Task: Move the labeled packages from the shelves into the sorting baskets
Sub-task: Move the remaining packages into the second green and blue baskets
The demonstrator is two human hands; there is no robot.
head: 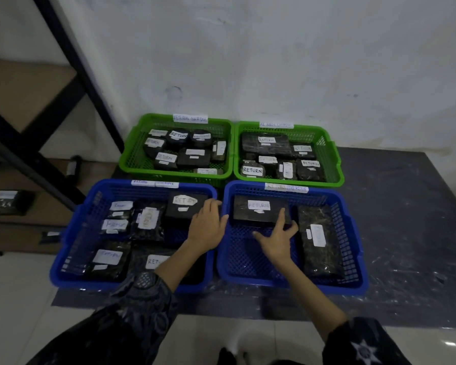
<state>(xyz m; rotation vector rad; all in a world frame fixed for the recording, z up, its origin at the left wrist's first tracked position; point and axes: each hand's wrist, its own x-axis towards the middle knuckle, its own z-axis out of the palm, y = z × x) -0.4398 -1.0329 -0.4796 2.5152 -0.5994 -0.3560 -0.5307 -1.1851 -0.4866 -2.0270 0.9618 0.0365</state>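
Two blue baskets lie side by side in front of me. In the right blue basket [350, 227], a flat black package with a white RETURN label [258, 210] lies at the far left corner. My right hand [278, 239] rests with spread fingers against its near right corner. A long black package [317, 239] lies along the basket's right side. My left hand [207, 225] hovers over the rims between the two baskets, fingers relaxed, next to a black labeled box [184, 206] in the left blue basket [71, 241], which holds several packages.
Two green baskets [132, 159] [332, 154] full of labeled packages stand behind, against the white wall. A dark mat [406, 219] lies under the baskets. A black-framed shelf [63, 83] stands at left, with a labeled package [9, 202] on its low level.
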